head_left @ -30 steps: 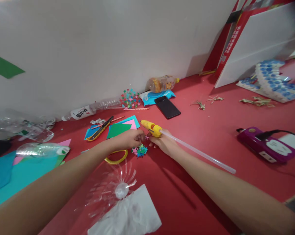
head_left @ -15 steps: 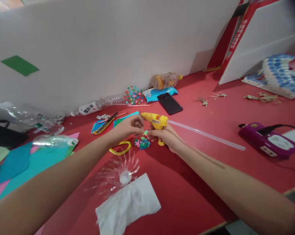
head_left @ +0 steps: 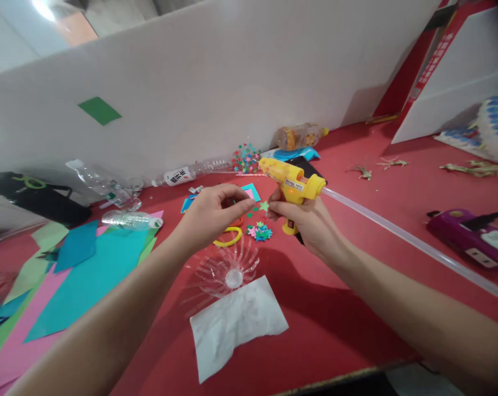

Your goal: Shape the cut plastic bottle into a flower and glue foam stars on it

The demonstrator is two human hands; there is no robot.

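Observation:
My right hand (head_left: 310, 217) is wrapped round the handle of a yellow hot glue gun (head_left: 292, 181), whose nozzle points left and whose long clear glue stick (head_left: 389, 228) trails out behind. A light green paper star (head_left: 264, 205) shows at the tip of my right thumb; whether the hand grips it I cannot tell. My left hand (head_left: 215, 212) is bent just left of it, thumb and fingertips together; anything in the pinch is too small to make out. Below the hands lies a pile of small coloured stars (head_left: 260, 231), beside yellow-handled scissors (head_left: 229, 237).
A cut, splayed bottle piece (head_left: 233, 278) lies in front, near a white tissue (head_left: 240, 327). Coloured paper (head_left: 92, 280) and clear bottles (head_left: 129, 220) are on the left. A star-covered bottle end (head_left: 246, 158) stands behind. At right sits a purple power strip (head_left: 471, 239).
The view has shifted, so the table things sit further right or lower. My hands have moved apart slightly, and the glue gun has come up nearer to the camera, still in my right hand.

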